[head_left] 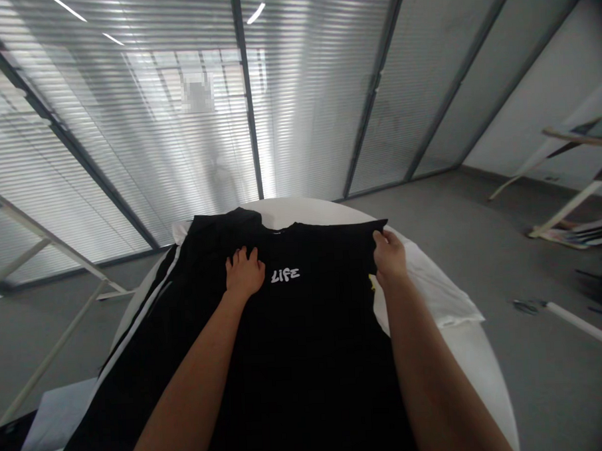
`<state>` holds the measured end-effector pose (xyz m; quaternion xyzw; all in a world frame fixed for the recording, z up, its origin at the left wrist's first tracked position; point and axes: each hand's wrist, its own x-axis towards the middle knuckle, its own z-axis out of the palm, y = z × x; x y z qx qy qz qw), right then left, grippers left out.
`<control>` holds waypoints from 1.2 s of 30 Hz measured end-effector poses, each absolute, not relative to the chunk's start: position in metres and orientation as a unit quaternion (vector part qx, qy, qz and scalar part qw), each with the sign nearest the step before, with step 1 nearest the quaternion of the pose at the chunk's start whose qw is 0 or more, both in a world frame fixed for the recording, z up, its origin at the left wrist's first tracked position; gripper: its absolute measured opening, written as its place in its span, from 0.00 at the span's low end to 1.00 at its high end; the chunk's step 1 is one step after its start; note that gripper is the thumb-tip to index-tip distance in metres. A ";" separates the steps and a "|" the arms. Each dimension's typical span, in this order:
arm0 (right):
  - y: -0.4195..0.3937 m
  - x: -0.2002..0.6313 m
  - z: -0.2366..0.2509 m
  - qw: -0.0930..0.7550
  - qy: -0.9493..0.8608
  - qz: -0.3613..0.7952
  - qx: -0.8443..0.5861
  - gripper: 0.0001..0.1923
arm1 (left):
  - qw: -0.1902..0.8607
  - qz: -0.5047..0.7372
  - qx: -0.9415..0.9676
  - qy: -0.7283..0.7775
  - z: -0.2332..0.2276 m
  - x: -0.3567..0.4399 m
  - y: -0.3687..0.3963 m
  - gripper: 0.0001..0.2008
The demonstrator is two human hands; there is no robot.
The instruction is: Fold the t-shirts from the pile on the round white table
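Black T-shirt (296,332) flat, long axis toward body; left hand (244,273) splayed flat left of LIFE print (285,275), right hand (389,257) pinching right shoulder edge.

black t-shirt (296,345) with white "life" lettering (285,275) at centre frame; white cloth (433,286) right of it; white round table (481,364); grey floor (480,211).

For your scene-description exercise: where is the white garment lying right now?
In the head view, the white garment lies on the round white table, right of the black T-shirt, partly under it, beside the right hand.
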<state>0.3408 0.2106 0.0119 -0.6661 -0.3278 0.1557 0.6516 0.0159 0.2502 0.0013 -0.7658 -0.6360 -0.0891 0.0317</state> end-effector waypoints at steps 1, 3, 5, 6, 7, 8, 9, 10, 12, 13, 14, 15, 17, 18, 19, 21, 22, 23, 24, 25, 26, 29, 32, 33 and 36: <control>0.210 0.334 0.017 0.639 -0.342 0.153 -0.672 0.21 | 0.030 -0.088 -0.766 -0.636 0.001 0.016 0.250 0.26; 0.208 0.320 0.028 0.597 -0.402 0.149 -0.678 0.21 | 0.027 -0.086 -0.764 -0.638 0.001 0.016 0.250 0.26; 0.203 0.305 0.038 0.515 -0.522 0.177 -0.657 0.19 | 0.026 -0.085 -0.764 -0.639 0.001 0.016 0.250 0.26; 0.200 0.299 0.042 0.458 -0.585 0.205 -0.638 0.18 | 0.026 -0.085 -0.764 -0.640 0.001 0.016 0.251 0.26; 0.197 0.293 0.044 0.395 -0.640 0.236 -0.616 0.18 | 0.026 -0.086 -0.764 -0.639 0.001 0.016 0.251 0.26; 0.194 0.288 0.045 0.335 -0.679 0.265 -0.597 0.20 | 0.026 -0.086 -0.764 -0.639 0.001 0.016 0.251 0.26; 0.193 0.283 0.044 0.284 -0.703 0.285 -0.587 0.22 | 0.026 -0.087 -0.764 -0.639 0.001 0.016 0.251 0.26; 0.192 0.279 0.042 0.243 -0.712 0.297 -0.588 0.24 | 0.026 -0.088 -0.764 -0.638 0.001 0.016 0.251 0.26; 0.194 0.271 0.033 0.183 -0.705 0.293 -0.619 0.29 | 0.028 -0.091 -0.766 -0.636 0.000 0.016 0.251 0.26; 0.195 0.268 0.027 0.159 -0.698 0.281 -0.639 0.31 | 0.030 -0.093 -0.766 -0.635 0.000 0.016 0.251 0.26; 0.197 0.265 0.021 0.138 -0.693 0.266 -0.656 0.31 | 0.031 -0.095 -0.766 -0.635 0.000 0.016 0.251 0.26; 0.199 0.262 0.015 0.120 -0.692 0.248 -0.667 0.31 | 0.032 -0.096 -0.766 -0.635 -0.001 0.016 0.251 0.26; 0.201 0.259 0.007 0.100 -0.698 0.214 -0.676 0.30 | 0.031 -0.097 -0.764 -0.637 -0.001 0.016 0.250 0.26; 0.201 0.259 0.006 0.099 -0.701 0.205 -0.676 0.30 | 0.031 -0.097 -0.764 -0.637 -0.001 0.016 0.250 0.26; 0.202 0.259 0.006 0.103 -0.705 0.204 -0.672 0.29 | 0.030 -0.096 -0.764 -0.637 -0.002 0.016 0.251 0.26; 0.202 0.263 0.012 0.140 -0.707 0.215 -0.659 0.28 | 0.028 -0.096 -0.764 -0.637 -0.001 0.015 0.251 0.26; 0.202 0.266 0.017 0.173 -0.703 0.213 -0.656 0.28 | 0.027 -0.096 -0.765 -0.636 -0.001 0.015 0.251 0.26; 0.203 0.270 0.021 0.210 -0.693 0.199 -0.660 0.27 | 0.026 -0.095 -0.765 -0.636 -0.001 0.015 0.252 0.26; 0.204 0.273 0.025 0.247 -0.680 0.172 -0.669 0.27 | 0.025 -0.094 -0.765 -0.637 0.000 0.015 0.252 0.26; 0.205 0.276 0.028 0.275 -0.662 0.137 -0.683 0.27 | 0.025 -0.093 -0.764 -0.637 0.000 0.015 0.252 0.26; 0.205 0.279 0.029 0.290 -0.642 0.104 -0.702 0.27 | 0.025 -0.092 -0.764 -0.638 0.001 0.015 0.252 0.26; 0.205 0.284 0.023 0.260 -0.579 0.062 -0.771 0.27 | 0.025 -0.091 -0.764 -0.639 0.002 0.015 0.252 0.26; 0.202 0.284 0.010 0.177 -0.550 0.092 -0.811 0.29 | 0.025 -0.095 -0.764 -0.638 0.001 0.015 0.252 0.26; 0.202 0.283 0.006 0.153 -0.554 0.100 -0.812 0.30 | 0.025 -0.095 -0.764 -0.638 0.001 0.015 0.252 0.26; 0.200 0.278 -0.005 0.098 -0.573 0.104 -0.807 0.32 | 0.022 -0.094 -0.764 -0.637 0.000 0.015 0.252 0.26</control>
